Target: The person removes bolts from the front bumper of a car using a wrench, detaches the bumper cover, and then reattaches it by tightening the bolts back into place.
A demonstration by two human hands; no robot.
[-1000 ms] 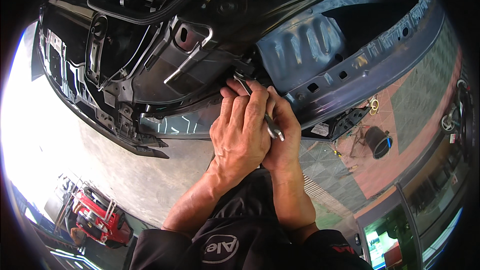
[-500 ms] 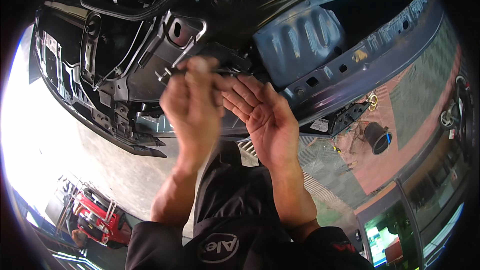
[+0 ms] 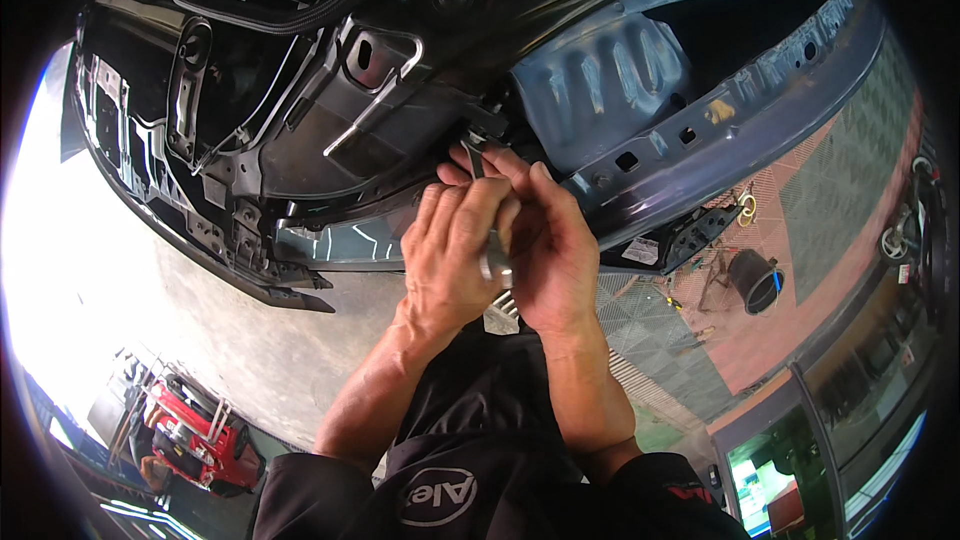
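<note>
My left hand point(image 3: 447, 245) is closed around a metal wrench point(image 3: 475, 162). One end of the wrench points up at a dark gap in the car body, and its other end shows below my fingers. Close beside it, my right hand point(image 3: 558, 260) is cupped with the palm inward. Its fingers reach behind and beside the wrench's upper end, and the thumb stands apart from them. Whether those fingers touch the wrench or a fastener in the gap is hidden. Both hands are at the edge of the blue car body point(image 3: 600, 90).
A black panel with a curved bracket point(image 3: 372, 105) lies left of the wrench. The bent body rail point(image 3: 690, 135) runs off to the right. On the floor are a black bucket point(image 3: 752, 280) and small tools point(image 3: 675, 302). A red machine point(image 3: 195, 440) stands at lower left.
My left hand, blurred before, has moved right and down with the wrench, which now stands nearly upright beside my right hand. My right fingers have curled in slightly.
</note>
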